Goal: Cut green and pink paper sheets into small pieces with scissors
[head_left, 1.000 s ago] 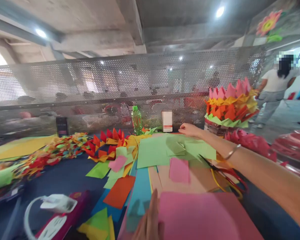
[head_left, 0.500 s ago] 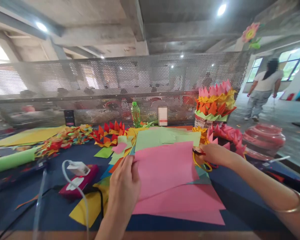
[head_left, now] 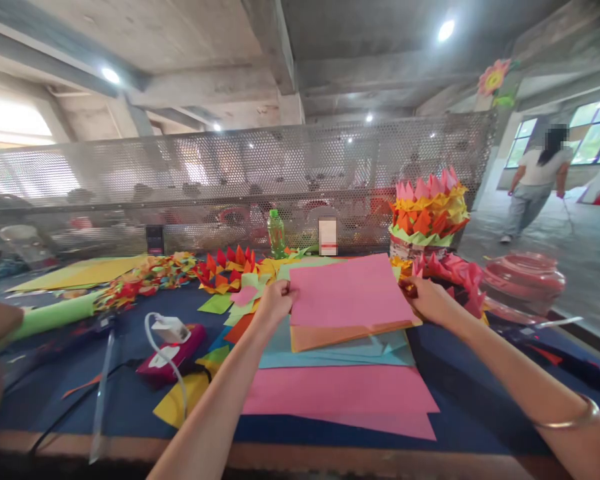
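Head view: pink sheet (head_left: 350, 290) held between two hands, above the middle of the surface (head_left: 460, 407).
Clock positions are taken from the pink sheet as pictured. At 9 o'clock, the left hand (head_left: 276, 300) grips the sheet's edge between thumb and fingers. At 3 o'clock, the right hand (head_left: 430, 300) is at the opposite edge, fingers curled; blur obscures a dark object at the fingertips, and its grip cannot be determined. An orange sheet (head_left: 320, 339) shows directly below the pink sheet's lower edge; blue sheets (head_left: 325, 358) and loose pink sheets (head_left: 330, 391) lie at 6 o'clock. Noted further: green bottle (head_left: 276, 236) at 10, tiered paper ornament (head_left: 427, 217) at 2, magenta power strip (head_left: 198, 339) at 8 o'clock.
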Available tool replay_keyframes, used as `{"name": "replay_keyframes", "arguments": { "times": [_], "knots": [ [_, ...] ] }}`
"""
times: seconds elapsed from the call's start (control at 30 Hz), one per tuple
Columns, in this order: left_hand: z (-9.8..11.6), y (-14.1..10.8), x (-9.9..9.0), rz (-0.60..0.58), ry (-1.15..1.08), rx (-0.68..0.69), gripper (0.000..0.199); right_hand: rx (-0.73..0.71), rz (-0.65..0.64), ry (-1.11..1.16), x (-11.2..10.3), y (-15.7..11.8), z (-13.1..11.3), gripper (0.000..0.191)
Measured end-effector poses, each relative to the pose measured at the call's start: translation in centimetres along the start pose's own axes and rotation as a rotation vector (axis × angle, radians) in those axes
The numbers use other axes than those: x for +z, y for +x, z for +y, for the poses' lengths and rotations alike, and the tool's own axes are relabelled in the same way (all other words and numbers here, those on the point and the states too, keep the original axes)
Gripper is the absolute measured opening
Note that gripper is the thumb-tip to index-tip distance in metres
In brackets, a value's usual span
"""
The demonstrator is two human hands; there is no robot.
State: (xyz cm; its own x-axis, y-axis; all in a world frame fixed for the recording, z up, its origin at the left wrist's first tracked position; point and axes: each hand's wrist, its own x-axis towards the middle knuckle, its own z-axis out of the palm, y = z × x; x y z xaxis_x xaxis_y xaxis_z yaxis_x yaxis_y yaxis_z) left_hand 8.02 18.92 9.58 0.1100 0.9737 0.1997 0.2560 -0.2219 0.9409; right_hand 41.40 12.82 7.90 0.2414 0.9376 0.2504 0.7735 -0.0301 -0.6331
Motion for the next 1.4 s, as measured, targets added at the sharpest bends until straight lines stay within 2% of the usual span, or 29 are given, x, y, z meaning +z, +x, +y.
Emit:
{"name": "replay_keyframes", "arguments": {
  "times": [0.1,0.23,0.4,0.53,0.67,0.77,1.1,1.4],
  "knots": [
    [-0.8,0.2,0.0,-0.008,-0.049,-0.073,0.007,0.058,0.03,0.282,0.3,-0.1,-0.6,0.011],
    [-1.8,0.0,0.0,-0.021,-0.118,-0.15,0.008,0.139,0.013,0.61,1.3,-1.0,-1.6,0.026],
    [-2.5,0.0,0.2,-0.001,-0.158,-0.171,0.009,0.191,-0.046,0.808,1.8,-2.1,-2.6,0.032],
    [-2.7,0.0,0.3,0.014,-0.182,-0.165,0.01,0.207,-0.087,0.828,2.7,-2.4,-2.7,0.033],
    [-2.8,-0.1,0.4,0.017,-0.202,-0.165,0.011,0.159,-0.085,0.794,3.8,-2.2,-2.3,0.042],
    [-2.8,-0.1,0.5,0.017,-0.197,-0.171,0.013,0.131,-0.076,0.757,4.2,-1.9,-1.8,0.039],
    [-2.9,0.1,0.7,-0.022,-0.214,-0.183,0.013,0.07,-0.015,0.673,4.2,-1.6,-1.1,0.035],
    [-2.9,-0.2,0.6,-0.033,-0.237,-0.157,0.019,0.051,-0.015,0.671,4.4,-1.6,-0.8,0.033]
  ]
}}
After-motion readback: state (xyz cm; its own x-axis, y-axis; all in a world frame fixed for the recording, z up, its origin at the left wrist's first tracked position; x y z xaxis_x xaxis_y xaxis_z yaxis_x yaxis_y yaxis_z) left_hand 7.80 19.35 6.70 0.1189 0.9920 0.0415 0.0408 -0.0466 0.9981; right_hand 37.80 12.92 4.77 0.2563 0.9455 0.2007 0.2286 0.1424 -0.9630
